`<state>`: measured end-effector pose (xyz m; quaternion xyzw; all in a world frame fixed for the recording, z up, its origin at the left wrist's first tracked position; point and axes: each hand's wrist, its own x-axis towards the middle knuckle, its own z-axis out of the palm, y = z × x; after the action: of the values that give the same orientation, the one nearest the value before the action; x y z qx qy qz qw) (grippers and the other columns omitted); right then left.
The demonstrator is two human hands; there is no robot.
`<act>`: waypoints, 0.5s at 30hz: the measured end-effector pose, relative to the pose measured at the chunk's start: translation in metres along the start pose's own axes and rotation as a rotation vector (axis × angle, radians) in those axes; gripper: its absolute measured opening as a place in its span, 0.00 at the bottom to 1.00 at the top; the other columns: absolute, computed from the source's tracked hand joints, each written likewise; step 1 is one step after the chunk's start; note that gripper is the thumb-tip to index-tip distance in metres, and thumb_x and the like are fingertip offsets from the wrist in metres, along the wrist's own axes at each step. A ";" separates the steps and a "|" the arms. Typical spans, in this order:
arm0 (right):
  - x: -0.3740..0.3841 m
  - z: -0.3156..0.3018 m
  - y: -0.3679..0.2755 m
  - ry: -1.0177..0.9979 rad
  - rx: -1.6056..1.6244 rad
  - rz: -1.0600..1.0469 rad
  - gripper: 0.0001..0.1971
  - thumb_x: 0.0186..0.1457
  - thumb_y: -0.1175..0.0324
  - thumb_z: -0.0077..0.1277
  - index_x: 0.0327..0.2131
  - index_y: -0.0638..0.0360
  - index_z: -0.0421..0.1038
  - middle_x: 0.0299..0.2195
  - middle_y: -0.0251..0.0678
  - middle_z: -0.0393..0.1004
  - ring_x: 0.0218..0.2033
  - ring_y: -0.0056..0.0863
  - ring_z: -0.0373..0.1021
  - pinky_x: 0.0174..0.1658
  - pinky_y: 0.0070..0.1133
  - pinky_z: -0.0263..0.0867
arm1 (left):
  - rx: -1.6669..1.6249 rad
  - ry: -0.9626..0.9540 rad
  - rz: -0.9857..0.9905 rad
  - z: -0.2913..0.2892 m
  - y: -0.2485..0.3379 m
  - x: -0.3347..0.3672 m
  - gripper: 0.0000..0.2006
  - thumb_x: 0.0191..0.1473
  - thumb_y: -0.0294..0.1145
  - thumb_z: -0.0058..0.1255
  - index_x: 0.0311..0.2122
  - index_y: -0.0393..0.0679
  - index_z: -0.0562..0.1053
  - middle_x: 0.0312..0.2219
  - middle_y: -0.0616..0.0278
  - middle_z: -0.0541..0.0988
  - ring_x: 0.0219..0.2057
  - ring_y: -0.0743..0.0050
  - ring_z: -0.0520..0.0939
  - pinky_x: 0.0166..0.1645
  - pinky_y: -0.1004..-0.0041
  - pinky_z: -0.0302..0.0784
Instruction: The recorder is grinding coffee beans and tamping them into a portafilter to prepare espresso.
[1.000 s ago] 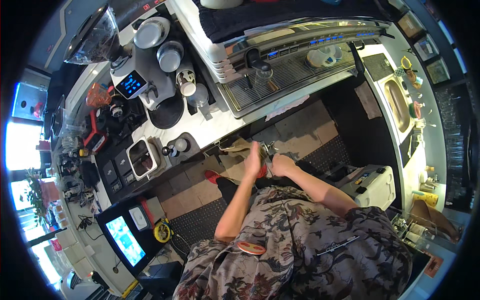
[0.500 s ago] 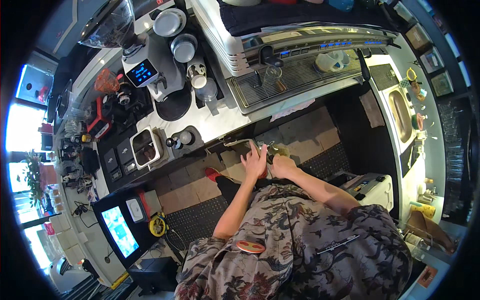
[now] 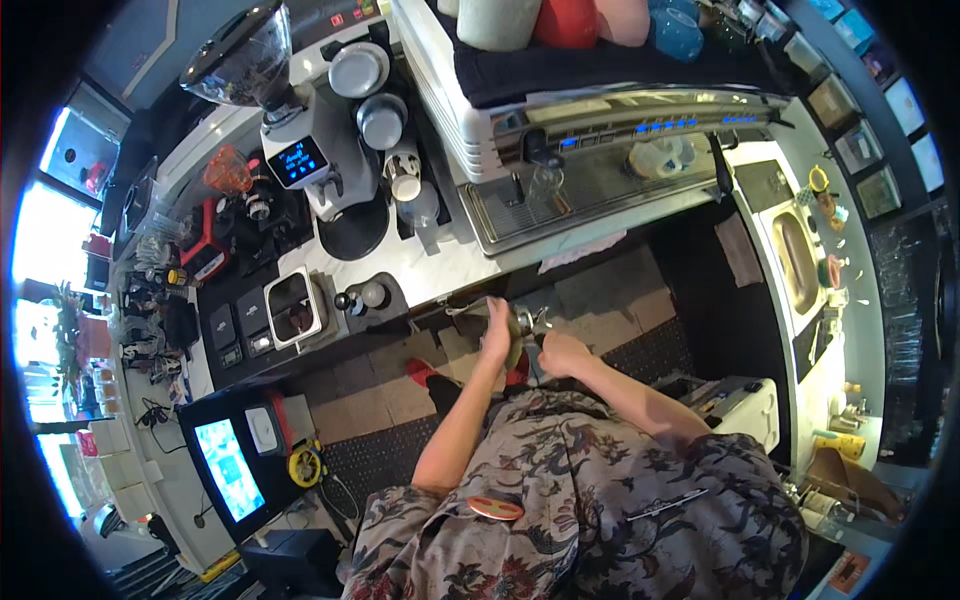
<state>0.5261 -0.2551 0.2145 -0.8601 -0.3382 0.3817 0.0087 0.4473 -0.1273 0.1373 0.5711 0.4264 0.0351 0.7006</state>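
Note:
My right hand (image 3: 566, 355) is closed around the dark handle of a portafilter (image 3: 534, 318), whose shiny metal head points away from me, low in front of the counter. To its left is my left hand (image 3: 496, 332), seen edge-on with its fingers straight and held together. A greenish-grey piece that looks like a cloth (image 3: 516, 342) lies against its palm side, between the hand and the portafilter. How far the left fingers bend round it is hidden.
Ahead stands an espresso machine with a slatted drip tray (image 3: 610, 187). Left of it are a coffee grinder (image 3: 318, 165), tampers (image 3: 373, 294) on a grey mat and a square metal bin (image 3: 294, 308). A sink (image 3: 797, 247) is at right, a fan (image 3: 306, 464) at lower left.
My left hand has turned from spread fingers to a straight, edge-on pose. The greenish-grey piece has shifted from right of the portafilter head to its left. My right hand has dropped slightly.

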 end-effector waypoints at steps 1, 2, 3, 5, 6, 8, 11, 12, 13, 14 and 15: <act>-0.006 -0.009 -0.003 -0.048 -0.020 -0.024 0.16 0.50 0.63 0.47 0.35 0.67 0.76 0.39 0.52 0.76 0.40 0.49 0.74 0.42 0.37 0.70 | 0.506 0.156 0.171 0.009 0.001 -0.015 0.44 0.57 0.68 0.26 0.63 0.35 0.54 0.54 0.41 0.69 0.57 0.48 0.67 0.65 0.53 0.44; -0.010 -0.014 -0.003 -0.006 0.010 -0.007 0.17 0.49 0.62 0.47 0.35 0.67 0.76 0.37 0.52 0.77 0.39 0.49 0.74 0.42 0.38 0.70 | 0.672 0.085 0.197 0.007 0.001 -0.026 0.44 0.57 0.68 0.24 0.63 0.35 0.55 0.53 0.39 0.69 0.57 0.45 0.66 0.65 0.49 0.40; -0.008 -0.012 0.004 -0.011 -0.019 -0.028 0.17 0.49 0.62 0.47 0.34 0.66 0.76 0.37 0.52 0.77 0.38 0.48 0.74 0.42 0.38 0.70 | 0.836 0.021 0.226 0.005 0.009 -0.029 0.44 0.57 0.68 0.22 0.63 0.35 0.55 0.53 0.37 0.68 0.58 0.42 0.65 0.65 0.46 0.37; -0.004 0.000 0.008 -0.074 -0.071 -0.069 0.17 0.48 0.63 0.47 0.34 0.68 0.76 0.37 0.53 0.76 0.39 0.49 0.74 0.41 0.38 0.70 | 0.835 0.002 0.168 -0.001 0.023 -0.022 0.44 0.57 0.68 0.23 0.63 0.35 0.56 0.53 0.38 0.69 0.58 0.43 0.65 0.65 0.47 0.39; 0.001 0.011 0.009 -0.096 -0.052 -0.066 0.17 0.48 0.63 0.47 0.35 0.68 0.76 0.37 0.53 0.76 0.39 0.49 0.74 0.42 0.38 0.70 | 0.451 -0.042 0.034 -0.006 0.019 -0.015 0.43 0.58 0.67 0.24 0.63 0.36 0.56 0.52 0.38 0.70 0.57 0.43 0.66 0.65 0.47 0.38; -0.001 0.016 0.005 -0.020 0.019 -0.080 0.17 0.48 0.63 0.47 0.35 0.69 0.75 0.38 0.52 0.76 0.39 0.50 0.74 0.42 0.38 0.69 | -0.330 -0.108 -0.303 -0.022 -0.019 0.008 0.41 0.58 0.65 0.29 0.64 0.38 0.54 0.52 0.44 0.71 0.56 0.49 0.67 0.65 0.50 0.43; -0.013 -0.006 -0.006 -0.101 0.014 -0.044 0.19 0.51 0.60 0.48 0.36 0.71 0.72 0.37 0.57 0.75 0.40 0.50 0.73 0.43 0.38 0.69 | 0.619 0.136 0.137 0.004 -0.019 -0.022 0.40 0.58 0.65 0.30 0.66 0.43 0.50 0.50 0.52 0.73 0.54 0.57 0.69 0.62 0.53 0.52; -0.012 -0.009 -0.007 -0.135 0.005 -0.058 0.20 0.51 0.60 0.48 0.37 0.72 0.71 0.37 0.57 0.75 0.40 0.50 0.73 0.44 0.39 0.68 | 0.815 0.237 0.289 0.005 -0.029 -0.025 0.36 0.59 0.65 0.30 0.58 0.45 0.65 0.42 0.54 0.76 0.44 0.64 0.76 0.52 0.66 0.67; -0.009 -0.005 0.000 -0.127 0.004 -0.059 0.20 0.51 0.60 0.48 0.37 0.72 0.71 0.37 0.57 0.75 0.40 0.50 0.73 0.44 0.39 0.68 | 0.813 0.240 0.297 0.002 -0.019 -0.018 0.36 0.59 0.65 0.30 0.58 0.45 0.65 0.42 0.54 0.76 0.44 0.64 0.76 0.52 0.66 0.67; -0.007 0.007 0.006 -0.020 0.040 -0.011 0.20 0.51 0.61 0.48 0.37 0.72 0.72 0.37 0.57 0.75 0.40 0.50 0.73 0.43 0.39 0.68 | 0.237 0.080 0.049 -0.008 -0.005 -0.007 0.34 0.59 0.65 0.28 0.57 0.47 0.64 0.40 0.55 0.76 0.41 0.66 0.76 0.51 0.66 0.68; -0.003 0.020 0.013 0.084 0.078 0.039 0.19 0.51 0.61 0.48 0.37 0.72 0.72 0.36 0.57 0.75 0.40 0.51 0.73 0.43 0.40 0.68 | -0.341 -0.082 -0.198 -0.012 0.007 0.001 0.32 0.60 0.64 0.26 0.56 0.49 0.63 0.38 0.57 0.76 0.39 0.68 0.76 0.49 0.65 0.70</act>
<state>0.5191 -0.2717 0.1991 -0.8807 -0.3057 0.3584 0.0492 0.4426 -0.1153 0.1427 0.4006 0.4393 0.0144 0.8039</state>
